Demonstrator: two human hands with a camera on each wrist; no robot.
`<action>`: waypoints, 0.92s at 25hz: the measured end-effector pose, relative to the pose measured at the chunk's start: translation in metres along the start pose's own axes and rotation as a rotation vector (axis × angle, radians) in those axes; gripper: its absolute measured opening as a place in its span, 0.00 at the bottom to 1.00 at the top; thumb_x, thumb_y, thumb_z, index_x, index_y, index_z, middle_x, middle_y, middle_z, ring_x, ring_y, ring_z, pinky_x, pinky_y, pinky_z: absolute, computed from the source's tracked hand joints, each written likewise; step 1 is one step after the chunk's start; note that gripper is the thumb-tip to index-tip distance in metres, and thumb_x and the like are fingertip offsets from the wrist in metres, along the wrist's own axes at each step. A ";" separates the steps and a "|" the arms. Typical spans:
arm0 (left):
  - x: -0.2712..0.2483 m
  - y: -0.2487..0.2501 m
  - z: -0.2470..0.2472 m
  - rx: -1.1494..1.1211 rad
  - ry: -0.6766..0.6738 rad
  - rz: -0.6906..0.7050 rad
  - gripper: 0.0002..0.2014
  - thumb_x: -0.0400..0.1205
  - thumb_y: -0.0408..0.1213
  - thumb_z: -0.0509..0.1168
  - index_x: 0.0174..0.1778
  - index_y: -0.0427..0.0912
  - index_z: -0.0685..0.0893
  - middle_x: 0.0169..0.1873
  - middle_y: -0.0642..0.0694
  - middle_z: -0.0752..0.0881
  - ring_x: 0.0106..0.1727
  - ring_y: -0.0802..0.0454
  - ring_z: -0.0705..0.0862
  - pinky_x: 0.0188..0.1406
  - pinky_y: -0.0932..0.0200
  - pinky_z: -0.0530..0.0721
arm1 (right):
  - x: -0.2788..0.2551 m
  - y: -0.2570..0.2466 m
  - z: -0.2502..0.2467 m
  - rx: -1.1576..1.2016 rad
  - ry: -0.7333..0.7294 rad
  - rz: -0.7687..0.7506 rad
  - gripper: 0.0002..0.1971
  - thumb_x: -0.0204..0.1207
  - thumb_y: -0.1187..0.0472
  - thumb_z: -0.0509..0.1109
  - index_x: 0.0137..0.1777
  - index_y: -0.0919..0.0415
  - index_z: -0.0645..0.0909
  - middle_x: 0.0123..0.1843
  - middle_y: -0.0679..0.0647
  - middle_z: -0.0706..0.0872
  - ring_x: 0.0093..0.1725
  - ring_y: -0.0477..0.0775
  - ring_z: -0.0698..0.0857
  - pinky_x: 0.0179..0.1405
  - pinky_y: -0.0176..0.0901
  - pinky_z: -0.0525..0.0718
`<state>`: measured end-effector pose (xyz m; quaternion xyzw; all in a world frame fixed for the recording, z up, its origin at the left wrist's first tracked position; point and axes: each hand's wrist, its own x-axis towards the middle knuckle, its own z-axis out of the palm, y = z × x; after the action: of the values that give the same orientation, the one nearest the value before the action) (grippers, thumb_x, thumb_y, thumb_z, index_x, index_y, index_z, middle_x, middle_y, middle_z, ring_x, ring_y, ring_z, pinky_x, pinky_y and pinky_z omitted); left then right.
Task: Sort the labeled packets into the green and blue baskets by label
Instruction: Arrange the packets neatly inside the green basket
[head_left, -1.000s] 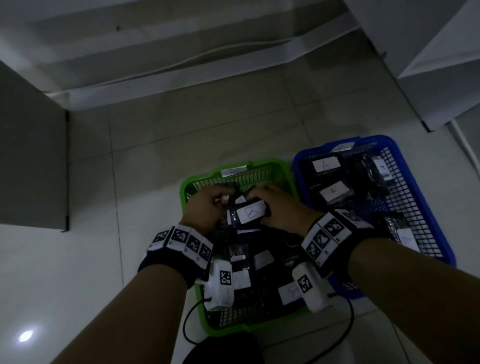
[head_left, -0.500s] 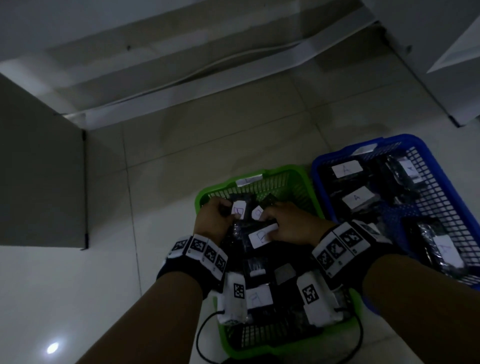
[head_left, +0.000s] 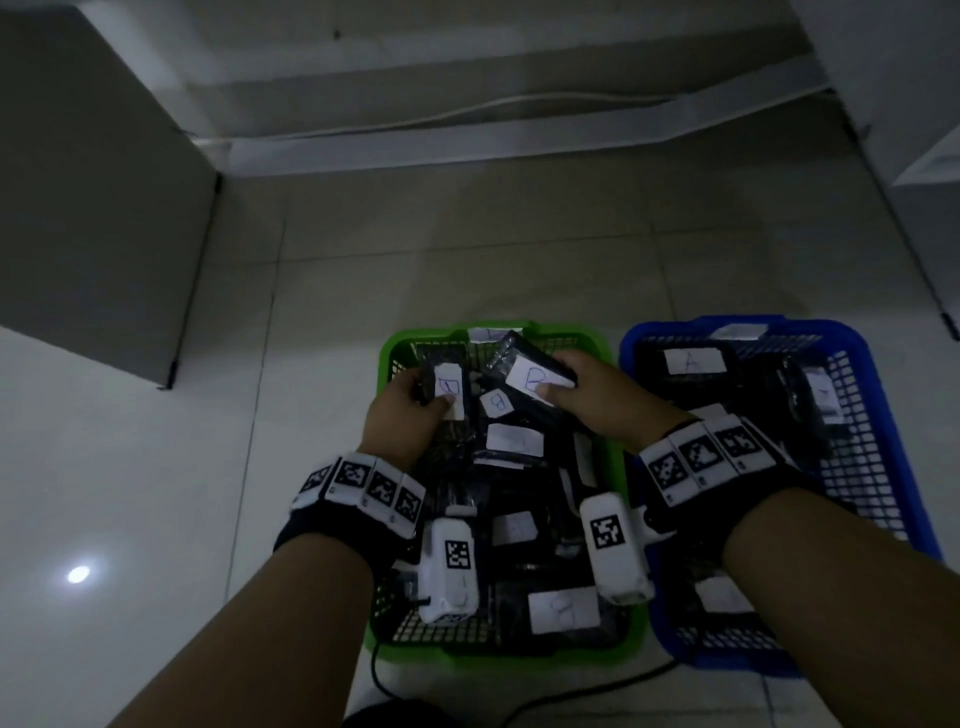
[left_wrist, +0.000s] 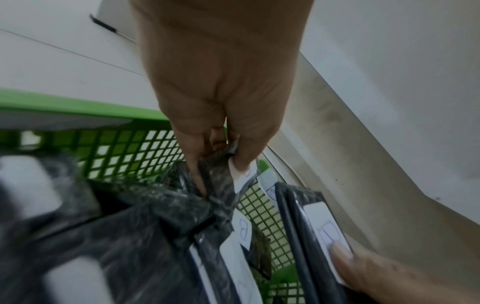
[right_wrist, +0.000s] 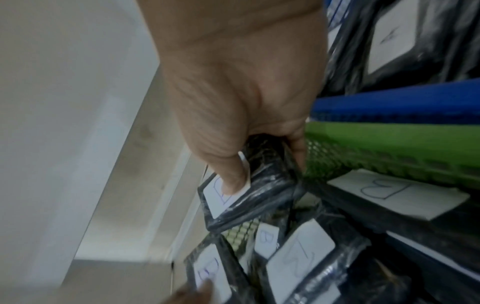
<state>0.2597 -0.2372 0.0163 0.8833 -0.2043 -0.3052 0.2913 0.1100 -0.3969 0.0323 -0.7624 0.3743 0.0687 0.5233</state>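
Plainly, scene: two baskets sit side by side on the tiled floor, both hands working over the green basket (head_left: 613, 364).
Left hand (head_left: 402, 415): thumb and fingers pinch a black packet (head_left: 441, 387); thumb pressed on its white label, which seems to read B.
Right hand (head_left: 597, 400): curled around a second black packet (head_left: 524, 371), thumb on its label, marked B.
Where the packets are: both are lifted above the far end of the green basket, over a pile of more black packets (head_left: 511, 441); the one in the right hand is nearer the blue side.
Blue basket (head_left: 878, 395): just to the right of the green basket, rims nearly touching; its readable labels say A.
Handling, judged: thin crinkly plastic wrap over a flattish, fairly stiff slab; likely light. The film looks slick, so a pinch across both flat faces, thumb on the paper label, should hold better than a grip on loose wrap.
Long axis, left-hand packet: runs roughly away from the person towards the green basket's far rim, label face up.
Long axis, right-hand packet: slanted, far end tipped towards the green basket's far-left corner, label facing up.
Destination, judged: B labels fill the green basket, so both likely belong there.
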 end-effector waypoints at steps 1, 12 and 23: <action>-0.004 -0.001 0.001 -0.015 0.039 -0.006 0.18 0.81 0.40 0.66 0.67 0.44 0.79 0.60 0.43 0.86 0.61 0.41 0.83 0.56 0.57 0.75 | 0.004 0.000 0.001 -0.036 -0.020 -0.013 0.18 0.80 0.56 0.67 0.68 0.57 0.73 0.61 0.56 0.82 0.58 0.57 0.83 0.57 0.48 0.81; 0.003 -0.007 -0.001 0.000 0.330 0.176 0.17 0.82 0.32 0.58 0.68 0.46 0.74 0.62 0.42 0.84 0.60 0.42 0.82 0.50 0.61 0.74 | 0.021 0.012 0.018 -0.354 -0.336 -0.211 0.22 0.75 0.52 0.72 0.67 0.53 0.72 0.64 0.57 0.77 0.60 0.57 0.80 0.61 0.55 0.81; 0.019 -0.016 -0.003 -0.032 0.353 0.301 0.22 0.75 0.29 0.53 0.64 0.43 0.79 0.54 0.38 0.77 0.55 0.42 0.79 0.53 0.58 0.74 | 0.015 -0.001 0.007 -0.153 0.000 -0.060 0.10 0.76 0.57 0.72 0.51 0.55 0.73 0.41 0.48 0.77 0.45 0.52 0.79 0.36 0.39 0.73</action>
<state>0.2788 -0.2345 0.0003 0.8780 -0.2745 -0.1022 0.3786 0.1233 -0.3985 0.0225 -0.8111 0.3449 0.0815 0.4653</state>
